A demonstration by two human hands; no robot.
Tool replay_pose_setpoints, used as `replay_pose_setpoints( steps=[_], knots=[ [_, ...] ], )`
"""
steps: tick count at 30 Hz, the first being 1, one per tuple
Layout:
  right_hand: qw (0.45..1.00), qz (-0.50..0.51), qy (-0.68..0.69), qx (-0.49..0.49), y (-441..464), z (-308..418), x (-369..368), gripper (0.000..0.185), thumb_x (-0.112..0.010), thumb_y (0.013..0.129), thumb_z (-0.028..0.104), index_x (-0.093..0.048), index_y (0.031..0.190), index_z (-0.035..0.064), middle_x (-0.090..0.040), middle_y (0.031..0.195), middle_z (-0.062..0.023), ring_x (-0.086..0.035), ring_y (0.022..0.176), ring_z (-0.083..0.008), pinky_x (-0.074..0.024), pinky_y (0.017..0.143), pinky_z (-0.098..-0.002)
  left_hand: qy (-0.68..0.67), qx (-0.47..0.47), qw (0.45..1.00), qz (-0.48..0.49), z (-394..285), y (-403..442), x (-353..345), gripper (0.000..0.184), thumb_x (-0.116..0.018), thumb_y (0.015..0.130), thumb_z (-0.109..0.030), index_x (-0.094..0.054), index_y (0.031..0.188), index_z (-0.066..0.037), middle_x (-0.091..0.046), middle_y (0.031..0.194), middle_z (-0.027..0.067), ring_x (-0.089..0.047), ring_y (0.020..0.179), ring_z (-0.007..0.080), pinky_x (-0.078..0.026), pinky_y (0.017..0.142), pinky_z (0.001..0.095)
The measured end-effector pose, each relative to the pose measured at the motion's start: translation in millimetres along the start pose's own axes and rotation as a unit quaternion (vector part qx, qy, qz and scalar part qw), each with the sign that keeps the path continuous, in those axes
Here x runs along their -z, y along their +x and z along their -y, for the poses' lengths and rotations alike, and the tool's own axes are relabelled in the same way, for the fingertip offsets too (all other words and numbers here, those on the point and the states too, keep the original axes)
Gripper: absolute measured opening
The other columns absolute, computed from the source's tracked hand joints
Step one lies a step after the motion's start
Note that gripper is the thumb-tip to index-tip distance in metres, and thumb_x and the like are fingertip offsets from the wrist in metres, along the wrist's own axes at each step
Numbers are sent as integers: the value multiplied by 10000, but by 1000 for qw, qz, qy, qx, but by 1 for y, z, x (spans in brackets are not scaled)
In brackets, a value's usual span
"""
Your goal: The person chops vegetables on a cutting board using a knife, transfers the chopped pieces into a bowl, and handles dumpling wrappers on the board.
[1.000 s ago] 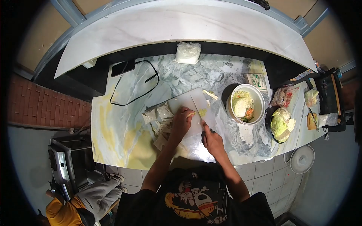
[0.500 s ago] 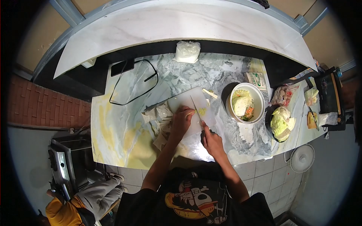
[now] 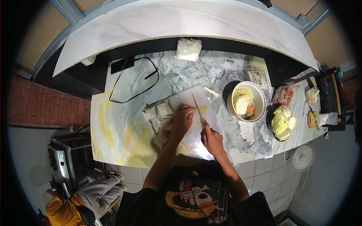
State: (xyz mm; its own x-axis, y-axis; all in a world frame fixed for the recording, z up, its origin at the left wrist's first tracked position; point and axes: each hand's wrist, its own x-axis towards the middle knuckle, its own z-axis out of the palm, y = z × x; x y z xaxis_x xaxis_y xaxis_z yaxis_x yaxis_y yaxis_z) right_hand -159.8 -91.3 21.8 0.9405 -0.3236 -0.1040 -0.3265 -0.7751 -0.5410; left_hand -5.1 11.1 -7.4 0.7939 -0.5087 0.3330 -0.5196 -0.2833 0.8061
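My right hand (image 3: 212,139) is closed round the handle of a knife (image 3: 195,98), whose blade points away from me across a white cutting board (image 3: 182,96). Fingers bent, my left hand (image 3: 181,119) pinches a thin, pale vegetable piece (image 3: 191,112) against the board, close to the blade's left side; its exact kind does not show. Small yellow-green slices (image 3: 204,109) lie just right of the blade. Touching the board's left side are crumpled pale wrappers (image 3: 163,110). A pale stick-like piece (image 3: 212,91) rests beyond the board's far right corner.
On the right stand a white tub (image 3: 261,98) of shredded vegetables and a cabbage (image 3: 282,122) in a dark bowl. A bag of white powder (image 3: 188,49) sits at the back. A strap (image 3: 128,101) and phone (image 3: 121,65) lie left. Another person (image 3: 71,209) sits lower left.
The knife and both hands stay almost in place over the board, with only a slight shift of the blade. The whole view has moved a little.
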Motion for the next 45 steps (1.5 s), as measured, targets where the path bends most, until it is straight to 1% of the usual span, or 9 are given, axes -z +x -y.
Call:
replay_pose_setpoints(
  steps=[12,15,18,20,27,36,38,41,45],
  knots=[
    [1000,-10,6,3,0,0,-2,638,-579,850,101,-352,1446,130,-647,724,-209,-635,653,-417,-509,610,-512,10,17,1000,18,2,-1,-1,111,-675,801,-25,-701,909,-28,-653,902,131,-632,865,337,-511,761,412],
    [1000,0,-14,2,0,1,1,655,-588,858,118,-330,1461,137,-635,713,-199,-632,646,-402,-506,608,-507,30,0,999,14,-2,1,0,111,-676,802,-29,-700,910,-29,-654,899,132,-631,862,340,-509,761,415],
    [1000,0,-7,10,0,4,5,663,-584,860,105,-314,1463,147,-644,731,-198,-635,668,-416,-509,623,-519,8,22,1000,10,-8,1,2,107,-674,809,-35,-699,913,-28,-654,898,131,-631,860,340,-506,763,419],
    [999,36,-11,-9,3,4,8,648,-585,860,95,-328,1453,151,-655,772,-208,-636,697,-432,-507,643,-527,18,15,1000,21,-6,2,2,107,-671,813,-35,-701,916,-30,-653,909,130,-631,865,338,-506,761,416],
    [999,45,-11,7,10,6,13,597,-554,888,124,-333,1444,132,-651,824,-248,-634,733,-449,-505,675,-530,8,-3,1000,1,-3,3,0,100,-675,802,-20,-699,899,-23,-638,895,120,-623,850,333,-501,754,411],
    [999,36,-5,-10,20,8,0,630,-560,872,144,-311,1451,142,-642,742,-259,-630,690,-467,-506,655,-546,16,-1,1000,-3,-4,-1,0,117,-675,800,-20,-694,916,-19,-625,903,116,-622,851,322,-502,742,399],
    [1000,-3,-13,9,19,7,-4,634,-567,870,149,-315,1452,146,-636,700,-246,-634,656,-454,-511,633,-542,16,-5,1000,-2,-1,-2,-2,124,-673,802,-33,-694,925,-31,-617,900,115,-619,854,325,-500,739,406],
    [998,-7,-67,12,15,4,-10,615,-566,874,142,-339,1445,156,-635,693,-232,-643,645,-425,-516,611,-523,46,-3,999,1,-5,-2,-1,129,-669,808,-44,-693,935,-47,-614,901,115,-616,851,329,-497,735,415],
    [998,-3,-69,-3,6,10,-3,585,-559,884,133,-366,1435,163,-637,699,-225,-648,631,-402,-515,585,-511,51,-2,999,3,-6,-4,0,130,-664,813,-49,-692,940,-56,-612,899,111,-613,849,331,-495,728,420]
  ],
)
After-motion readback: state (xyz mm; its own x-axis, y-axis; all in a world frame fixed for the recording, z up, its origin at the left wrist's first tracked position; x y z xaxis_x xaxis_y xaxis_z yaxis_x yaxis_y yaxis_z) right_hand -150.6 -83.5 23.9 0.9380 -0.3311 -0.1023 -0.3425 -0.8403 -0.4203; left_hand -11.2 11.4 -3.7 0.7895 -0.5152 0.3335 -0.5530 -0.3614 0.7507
